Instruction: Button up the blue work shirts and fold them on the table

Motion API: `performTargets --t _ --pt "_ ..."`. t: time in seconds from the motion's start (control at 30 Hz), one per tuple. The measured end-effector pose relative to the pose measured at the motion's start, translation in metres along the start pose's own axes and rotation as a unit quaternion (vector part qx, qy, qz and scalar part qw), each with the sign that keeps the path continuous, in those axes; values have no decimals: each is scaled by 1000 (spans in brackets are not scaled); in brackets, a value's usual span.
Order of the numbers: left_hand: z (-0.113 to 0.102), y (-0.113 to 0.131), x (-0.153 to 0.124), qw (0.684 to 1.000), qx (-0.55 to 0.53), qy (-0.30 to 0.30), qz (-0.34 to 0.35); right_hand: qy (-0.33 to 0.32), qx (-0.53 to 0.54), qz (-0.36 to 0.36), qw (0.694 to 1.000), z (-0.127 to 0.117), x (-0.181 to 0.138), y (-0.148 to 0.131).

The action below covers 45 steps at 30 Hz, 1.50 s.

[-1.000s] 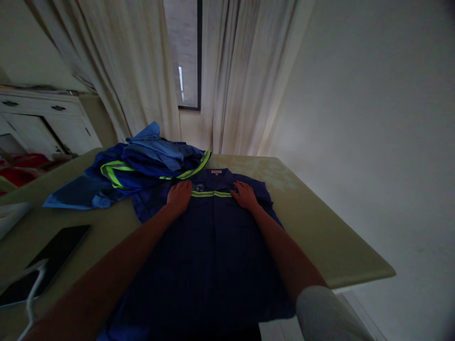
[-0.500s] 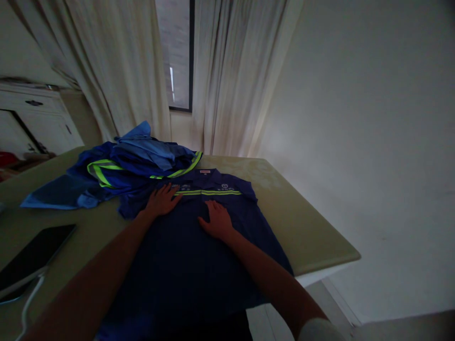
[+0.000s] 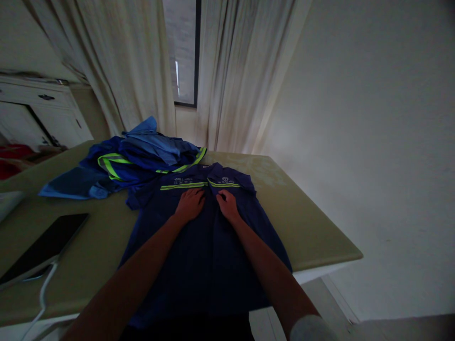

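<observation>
A dark navy work shirt [image 3: 209,246] with a yellow-green reflective stripe across the chest lies spread flat on the table [image 3: 313,232] in front of me. My left hand [image 3: 190,204] rests flat on the shirt just left of its front placket, fingers stretched out. My right hand [image 3: 227,206] lies on the shirt just right of the placket, fingers curled slightly onto the cloth. Both hands sit close together below the stripe.
A heap of lighter blue garments with reflective stripes [image 3: 131,163] lies at the back left of the table. A dark tablet [image 3: 42,248] with a white cable [image 3: 42,298] lies at the left. Curtains [image 3: 231,80] and a white cabinet [image 3: 42,111] stand behind.
Both hands have moved from the shoulders and chest stripe inward and down, and now meet at the middle of the shirt front. The camera has shifted slightly.
</observation>
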<state>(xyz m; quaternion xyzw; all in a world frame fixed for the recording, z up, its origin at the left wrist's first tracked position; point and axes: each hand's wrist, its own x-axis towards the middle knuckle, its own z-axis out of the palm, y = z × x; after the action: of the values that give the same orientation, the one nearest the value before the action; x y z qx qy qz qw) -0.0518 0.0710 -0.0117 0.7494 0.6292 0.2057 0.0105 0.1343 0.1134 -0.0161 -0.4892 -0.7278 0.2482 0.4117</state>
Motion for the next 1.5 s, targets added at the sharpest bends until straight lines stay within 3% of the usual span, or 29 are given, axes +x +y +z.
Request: performTargets --t 0.23,0.47,0.63,0.7,0.83,0.9,1.13,1.5 --pt "-7 -5 -2 991 -46 -33 121 32 134 45 989 -6 5 5" --pt "-7 -1 -5 992 -58 -23 112 -3 210 62 976 -11 4 10" --pt "-5 -2 -1 994 -55 -26 95 -89 227 71 967 -19 2 11" --pt "-5 1 2 996 -64 -33 57 -106 227 69 966 -22 0 9" --pt "-5 12 7 997 -44 -59 -37 -103 170 63 978 -22 -4 2" --pt "-4 17 5 997 -22 -49 -47 -108 117 47 986 -20 -5 -1" --pt "-2 9 -6 995 -89 -11 38 -76 -18 -37 996 -8 -13 -12" --pt "-3 7 -7 985 -156 8 76 -80 -119 -28 989 -5 -21 -24"
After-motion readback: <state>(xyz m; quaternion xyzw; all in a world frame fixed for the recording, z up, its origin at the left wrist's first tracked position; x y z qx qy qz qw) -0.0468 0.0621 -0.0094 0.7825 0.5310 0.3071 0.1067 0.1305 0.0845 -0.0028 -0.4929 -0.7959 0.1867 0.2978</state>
